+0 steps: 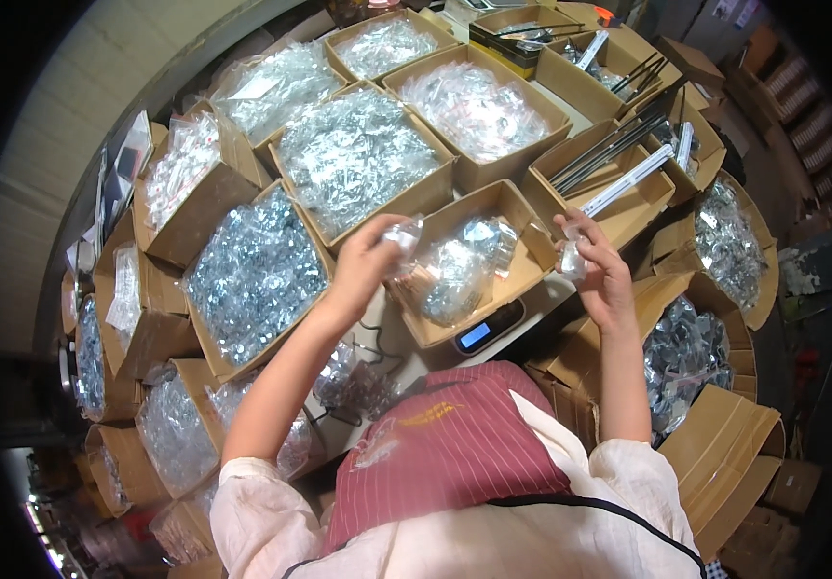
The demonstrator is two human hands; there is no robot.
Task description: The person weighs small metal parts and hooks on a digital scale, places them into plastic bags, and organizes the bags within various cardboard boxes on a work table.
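My left hand (373, 259) is closed on a small clear plastic bag (403, 243) above the left rim of a cardboard box (425, 328). Inside that box lie several clear bags of shiny parts (464, 268). Past the box's right side, my right hand (597, 270) pinches another small clear bag (572, 259) between thumb and fingers. What either bag contains is too small to make out. Under the box's near edge sits a digital scale (477, 335) with a lit blue display.
Open cartons of bagged metal parts surround me, among them a large one (353, 159) ahead and one with bluish parts (257, 275) at left. Black rods (604, 154) and a white strip (628, 179) jut from a box at right. A dark cable (372, 347) lies near the scale.
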